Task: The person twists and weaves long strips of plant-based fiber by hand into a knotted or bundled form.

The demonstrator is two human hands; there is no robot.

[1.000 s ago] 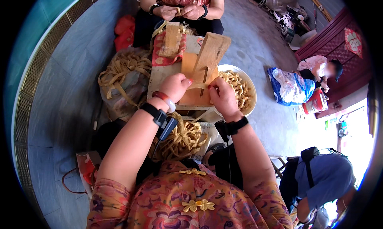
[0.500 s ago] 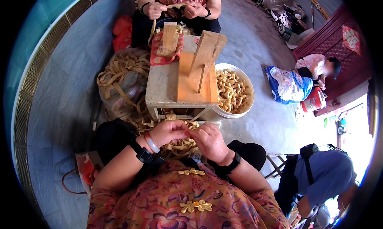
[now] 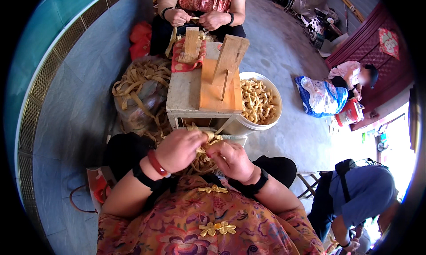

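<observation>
Close in front of my chest, my left hand (image 3: 179,151) is turned back-up, its fingers closed on a tan flat strip (image 3: 209,136). Beside it my right hand (image 3: 233,159) pinches the same strip, with thumb and forefinger almost meeting the left fingertips. Part of the strip is hidden by the fingers. Below and behind both hands lies a loose heap of similar strips (image 3: 202,164). Just beyond stands a small pale table (image 3: 184,95), bearing an orange board (image 3: 207,93) with an upright wooden block (image 3: 230,55) and a thin stick (image 3: 225,84).
A white bucket (image 3: 279,108) of knotted tan pieces (image 3: 257,99) adjoins the table's right side. Left of it sits a bag of strips (image 3: 140,88). Across the table a person's hands (image 3: 213,20) work a strip by a second wooden block (image 3: 191,44). Another person bends at lower right.
My left hand has rolled over, back now upward, and its bangle shows a red side. More of the strip shows between my hands. The person opposite has lowered their hands slightly.
</observation>
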